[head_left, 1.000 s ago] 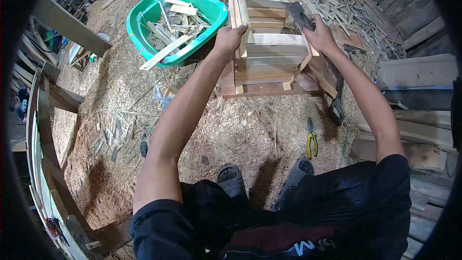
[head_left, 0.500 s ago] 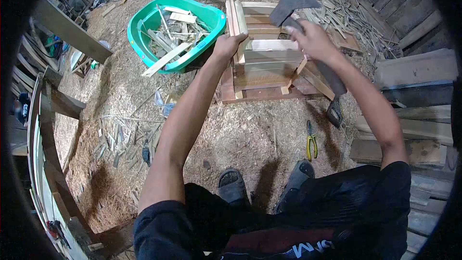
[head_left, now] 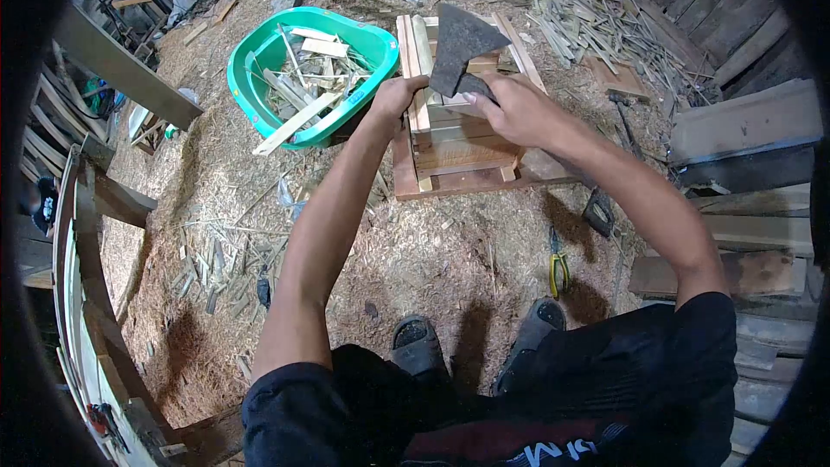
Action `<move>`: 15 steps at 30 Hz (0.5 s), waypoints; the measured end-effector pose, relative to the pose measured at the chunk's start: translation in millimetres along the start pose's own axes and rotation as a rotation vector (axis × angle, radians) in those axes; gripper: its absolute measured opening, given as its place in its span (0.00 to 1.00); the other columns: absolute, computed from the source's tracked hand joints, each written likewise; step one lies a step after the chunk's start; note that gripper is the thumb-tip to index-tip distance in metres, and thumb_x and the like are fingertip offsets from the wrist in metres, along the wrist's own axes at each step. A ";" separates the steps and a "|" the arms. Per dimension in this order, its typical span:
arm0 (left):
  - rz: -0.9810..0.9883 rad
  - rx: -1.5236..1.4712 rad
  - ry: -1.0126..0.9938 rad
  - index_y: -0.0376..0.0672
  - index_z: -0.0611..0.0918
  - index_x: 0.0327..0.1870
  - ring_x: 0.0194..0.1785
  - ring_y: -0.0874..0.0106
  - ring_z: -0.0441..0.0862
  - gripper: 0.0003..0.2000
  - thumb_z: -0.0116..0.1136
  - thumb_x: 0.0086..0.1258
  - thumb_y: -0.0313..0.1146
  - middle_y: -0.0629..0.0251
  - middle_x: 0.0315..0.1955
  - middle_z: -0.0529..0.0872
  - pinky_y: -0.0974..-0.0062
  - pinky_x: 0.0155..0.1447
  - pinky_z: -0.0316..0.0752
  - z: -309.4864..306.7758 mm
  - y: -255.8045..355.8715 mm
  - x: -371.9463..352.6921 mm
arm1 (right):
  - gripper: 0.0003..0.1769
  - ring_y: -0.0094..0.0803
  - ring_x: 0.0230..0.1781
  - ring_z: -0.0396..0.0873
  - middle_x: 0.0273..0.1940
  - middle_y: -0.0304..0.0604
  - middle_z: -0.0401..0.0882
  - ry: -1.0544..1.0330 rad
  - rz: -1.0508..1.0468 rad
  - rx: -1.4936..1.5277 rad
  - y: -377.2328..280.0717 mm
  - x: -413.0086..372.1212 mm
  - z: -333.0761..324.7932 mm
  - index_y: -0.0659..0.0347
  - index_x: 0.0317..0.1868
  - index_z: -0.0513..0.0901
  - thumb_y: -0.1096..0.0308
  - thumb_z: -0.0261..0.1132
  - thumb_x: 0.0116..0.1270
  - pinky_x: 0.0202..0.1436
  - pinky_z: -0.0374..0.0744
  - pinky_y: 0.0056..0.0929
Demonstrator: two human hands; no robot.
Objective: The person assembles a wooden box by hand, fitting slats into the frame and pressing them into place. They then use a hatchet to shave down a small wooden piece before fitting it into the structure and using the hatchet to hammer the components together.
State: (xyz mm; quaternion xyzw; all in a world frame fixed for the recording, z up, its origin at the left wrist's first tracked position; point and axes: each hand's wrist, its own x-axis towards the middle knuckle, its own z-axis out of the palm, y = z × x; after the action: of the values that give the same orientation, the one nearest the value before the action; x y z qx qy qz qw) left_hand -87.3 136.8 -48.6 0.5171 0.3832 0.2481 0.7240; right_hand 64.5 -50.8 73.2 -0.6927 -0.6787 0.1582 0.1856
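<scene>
A slatted wooden crate (head_left: 458, 154) stands on a brown board (head_left: 553, 166) on the ground ahead. My left hand (head_left: 399, 97) grips a pale wood strip (head_left: 424, 50) at the crate's left side. In my right hand (head_left: 519, 108) is an axe (head_left: 462, 45), held by the handle close to its dark, broad head. The axe head is over the crate's left part, right beside my left hand. Much of the handle is hidden under my right hand and forearm.
A green basin (head_left: 246, 95) of wood scraps sits left of the crate. Yellow-handled pliers (head_left: 558, 270) and a handsaw (head_left: 598, 212) lie on the right. Wooden posts (head_left: 130, 69) stand at left; stacked planks (head_left: 748, 130) line the right. A partly visible person (head_left: 43, 206) is at far left.
The axe has moved left and down, from the crate's right side to beside my left hand. The loose wood piece that leaned at the crate's right front no longer shows.
</scene>
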 end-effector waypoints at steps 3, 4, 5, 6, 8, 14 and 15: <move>0.021 -0.041 -0.004 0.27 0.85 0.43 0.34 0.71 0.84 0.17 0.65 0.64 0.37 0.59 0.36 0.89 0.72 0.41 0.78 3.1 4.0 -4.3 | 0.19 0.61 0.50 0.81 0.43 0.66 0.83 0.024 -0.024 0.030 3.1 0.3 6.3 0.72 0.54 0.77 0.62 0.57 0.75 0.53 0.77 0.48; 0.042 0.008 0.006 0.28 0.86 0.42 0.34 0.72 0.84 0.17 0.65 0.64 0.37 0.59 0.35 0.89 0.72 0.41 0.77 -1.9 -3.2 7.7 | 0.18 0.61 0.50 0.81 0.44 0.66 0.83 0.046 -0.051 0.040 4.1 0.7 9.4 0.71 0.54 0.77 0.63 0.57 0.75 0.53 0.77 0.48; 0.061 0.058 0.018 0.29 0.86 0.41 0.33 0.72 0.84 0.17 0.64 0.64 0.38 0.59 0.34 0.89 0.72 0.41 0.77 -7.6 -10.2 19.4 | 0.18 0.61 0.50 0.81 0.44 0.65 0.83 0.048 -0.056 0.056 5.6 1.2 11.8 0.71 0.54 0.77 0.62 0.57 0.75 0.53 0.77 0.48; 0.077 0.107 0.031 0.29 0.86 0.40 0.33 0.73 0.83 0.16 0.64 0.64 0.38 0.60 0.34 0.89 0.72 0.41 0.76 -9.7 -11.5 21.6 | 0.18 0.61 0.50 0.81 0.44 0.65 0.83 0.048 -0.060 0.073 6.3 1.4 14.4 0.70 0.55 0.77 0.62 0.57 0.75 0.53 0.77 0.48; 0.067 0.091 0.059 0.30 0.87 0.38 0.33 0.73 0.83 0.16 0.64 0.63 0.39 0.60 0.33 0.88 0.72 0.40 0.76 -11.4 -16.3 25.8 | 0.18 0.61 0.50 0.81 0.44 0.65 0.83 0.065 -0.070 0.082 8.3 3.0 18.9 0.70 0.55 0.77 0.63 0.57 0.75 0.52 0.77 0.48; 0.079 0.159 0.062 0.32 0.87 0.34 0.31 0.74 0.82 0.15 0.64 0.63 0.39 0.61 0.31 0.88 0.72 0.39 0.75 -7.4 -9.1 17.0 | 0.17 0.62 0.47 0.81 0.40 0.69 0.82 0.038 -0.001 0.063 -6.6 1.6 4.0 0.72 0.51 0.77 0.63 0.57 0.75 0.51 0.77 0.49; 0.083 0.180 0.049 0.32 0.87 0.34 0.31 0.74 0.81 0.15 0.64 0.63 0.39 0.62 0.30 0.88 0.72 0.39 0.75 -8.4 -10.5 19.2 | 0.17 0.62 0.46 0.81 0.38 0.69 0.82 0.066 -0.033 0.073 -3.9 2.7 7.2 0.72 0.50 0.77 0.63 0.57 0.75 0.50 0.78 0.49</move>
State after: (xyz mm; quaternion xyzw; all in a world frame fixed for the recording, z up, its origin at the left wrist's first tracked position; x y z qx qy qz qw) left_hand -83.2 152.4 -65.6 0.5894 0.3999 0.2551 0.6539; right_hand 57.7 -47.8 68.8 -0.6790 -0.6775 0.1567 0.2355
